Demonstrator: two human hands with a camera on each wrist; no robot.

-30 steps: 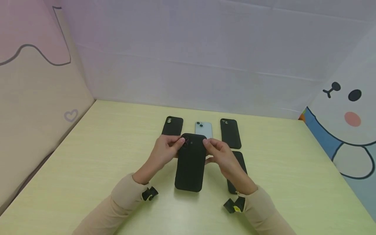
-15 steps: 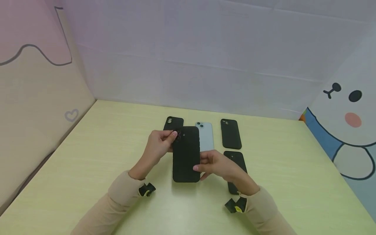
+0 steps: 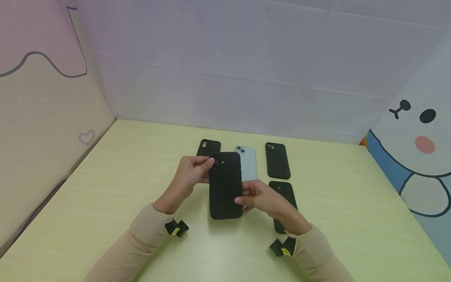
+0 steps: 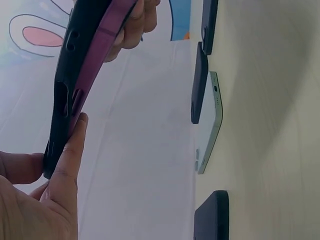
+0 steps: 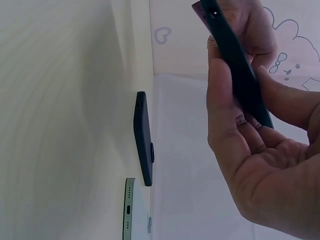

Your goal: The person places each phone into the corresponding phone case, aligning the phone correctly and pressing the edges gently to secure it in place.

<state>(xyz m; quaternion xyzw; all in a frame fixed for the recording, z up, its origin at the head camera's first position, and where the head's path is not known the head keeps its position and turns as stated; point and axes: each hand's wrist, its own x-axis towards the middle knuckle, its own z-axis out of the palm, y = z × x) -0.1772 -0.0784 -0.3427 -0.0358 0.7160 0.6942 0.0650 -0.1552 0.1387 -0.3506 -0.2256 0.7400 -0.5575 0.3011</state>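
Note:
A black phone case (image 3: pixel 225 188) is held up off the table, its back and camera openings facing the head camera. My left hand (image 3: pixel 190 174) pinches its upper left corner by the camera openings. Lower down, my right hand (image 3: pixel 262 199) grips the right edge, thumb on the back and other fingers behind. From the side, in the left wrist view, a purple-pink phone (image 4: pixel 102 47) lies along the inner side of the case (image 4: pixel 67 75), standing out past its edge. Fingers of my right hand (image 5: pixel 265 175) curl round the dark case (image 5: pixel 245 75) in the right wrist view.
Behind the held case lie a black case (image 3: pixel 210 147) and a light blue phone (image 3: pixel 248 162). Two more black cases, one farther back (image 3: pixel 277 160) and one nearer (image 3: pixel 282 190), lie to the right, the nearer partly under my right forearm. A white backdrop (image 3: pixel 229 70) stands behind the table.
My right hand has moved from the upper right corner down to the lower right edge. The held case has risen slightly in the head view, with my left hand still at its upper left corner.

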